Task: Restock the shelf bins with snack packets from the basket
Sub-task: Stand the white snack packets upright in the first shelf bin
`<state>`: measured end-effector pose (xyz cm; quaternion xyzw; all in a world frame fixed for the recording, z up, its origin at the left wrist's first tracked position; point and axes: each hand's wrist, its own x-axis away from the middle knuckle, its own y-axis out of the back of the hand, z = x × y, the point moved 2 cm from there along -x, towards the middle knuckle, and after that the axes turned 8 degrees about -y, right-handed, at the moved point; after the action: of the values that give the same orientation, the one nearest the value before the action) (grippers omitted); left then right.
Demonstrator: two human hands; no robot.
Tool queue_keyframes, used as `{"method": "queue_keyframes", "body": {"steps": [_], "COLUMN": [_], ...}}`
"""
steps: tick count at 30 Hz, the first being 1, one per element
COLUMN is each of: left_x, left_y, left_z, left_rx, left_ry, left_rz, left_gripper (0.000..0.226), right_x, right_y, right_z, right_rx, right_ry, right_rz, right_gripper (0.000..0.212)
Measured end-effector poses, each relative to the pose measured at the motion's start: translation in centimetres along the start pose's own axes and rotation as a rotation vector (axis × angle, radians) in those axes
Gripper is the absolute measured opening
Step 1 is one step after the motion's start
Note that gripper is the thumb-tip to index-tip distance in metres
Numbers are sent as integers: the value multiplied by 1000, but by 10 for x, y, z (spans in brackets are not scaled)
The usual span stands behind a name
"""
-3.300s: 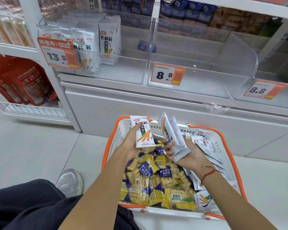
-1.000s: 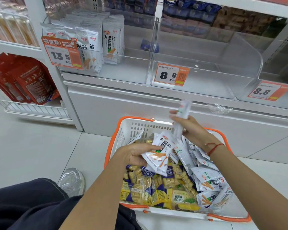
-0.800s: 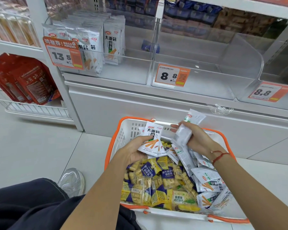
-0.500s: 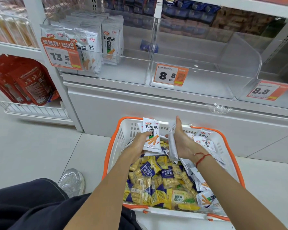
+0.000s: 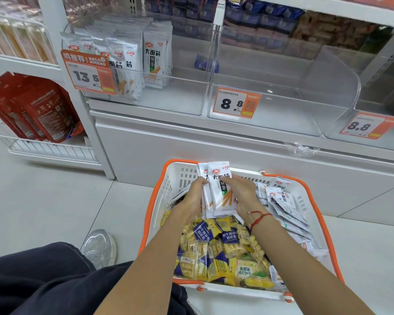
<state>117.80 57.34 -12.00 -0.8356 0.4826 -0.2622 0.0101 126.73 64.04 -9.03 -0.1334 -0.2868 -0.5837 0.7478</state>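
Above the basket (image 5: 159, 196), our left hand (image 5: 195, 198) and right hand (image 5: 242, 194) grip stacked white packets (image 5: 221, 192). Their bin (image 5: 191, 96) sits at eleven o'clock. Slippery wrappers could slide apart and drop.

Red pouches (image 5: 39, 110) stand upright in a white wire rack (image 5: 48, 148) at left, low on the side shelf unit. Orange price tags: "13.5" (image 5: 89, 73) on the left clear front, "8.8" (image 5: 236, 103) mid, another "8.8" (image 5: 367, 126) at right edge. Upper shelf behind: dark blue packs (image 5: 259, 17) and brown packs (image 5: 328, 28), blurred. Small blue item (image 5: 206, 63) at the back, can't tell what. Crumpled clear plastic (image 5: 301, 149) on the white cabinet (image 5: 214, 151) ledge. Pale tiled floor (image 5: 43, 201). Grey shoe (image 5: 100, 246) beside dark trouser leg (image 5: 32, 280), bottom left.
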Motion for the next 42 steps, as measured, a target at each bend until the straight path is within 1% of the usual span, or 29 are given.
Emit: {"method": "queue_keyframes", "body": {"steps": [2,3,5,6,7,9,10,11,12,13,14,15,16,18,20,22,23,24,27,28,29,31,33,34,37,38,40,42], "left_x": [-2,0,1,1,2,-2,-2,-3,-5,-6,-7,-8,-8,-10,-12,-12,-13,-14,-12,-11,-7,-3,3,4,13,15,20,27], "left_y": [-4,-6,-7,-6,-5,1,5,9,14,16,18,18,19,17,14,10,10,10,10,11,10,10,6,3,-7,-10,-17,-22], "left_z": [-2,-3,0,0,1,8,11,14,19,22,26,28,29,29,30,30,30,30,28,28,25,21,13,8,-9,-14,-29,-43], "left_rx": [124,154,159,137,115,95,107,131,151,174,183,195,211,219,184,172,172,174,199,211,219,211,189,192,260,286,366,456], "left_ry": [-3,-5,-8,-7,0,20,28,38,52,63,63,65,72,90,102,99,97,91,84,88,87,77,59,42,-23,-54,-115,-137], "left_rz": [22,25,15,-8,-16,-36,-60,-78,-99,-110,-128,-142,-156,-151,-121,-114,-125,-133,-155,-165,-178,-194,-191,-186,-172,-158,-135,-113], "left_gripper": [36,37,35,35,40,47,43,39,37,36,35,34,33,28,23,19,18,18,17,17,17,19,20,20,31,35,39,34], "right_x": [2,6,8,7,5,-1,-6,-17,-29,-41,-54,-65,-70,-70,-70,-72,-72,-70,-65,-60,-57,-44,-27,-20,-5,-1,6,11], "right_y": [-4,-8,-17,-21,-23,-23,-16,-6,7,21,35,49,58,65,62,61,62,63,65,64,63,57,46,40,20,13,1,-10], "right_z": [-1,-2,-6,-8,-9,-9,-11,-15,-20,-28,-40,-52,-63,-78,-88,-88,-84,-77,-58,-51,-46,-34,-20,-14,0,3,9,16], "right_rx": [-4,13,79,84,23,-173,-167,-22,244,577,919,1194,1395,1633,1740,1648,1507,1302,504,335,221,48,-30,-12,169,193,204,228], "right_ry": [88,121,190,189,157,20,-8,20,78,138,153,142,143,230,347,403,393,354,132,70,43,31,45,80,304,367,447,472], "right_rz": [-36,-52,-83,-65,-17,99,82,19,-50,-107,-150,-184,-202,-243,-261,-246,-214,-165,28,81,134,263,352,350,213,174,128,99], "right_gripper": [30,29,22,16,11,17,17,14,14,26,41,51,53,47,38,32,28,26,29,33,33,18,14,16,17,16,16,24]}}
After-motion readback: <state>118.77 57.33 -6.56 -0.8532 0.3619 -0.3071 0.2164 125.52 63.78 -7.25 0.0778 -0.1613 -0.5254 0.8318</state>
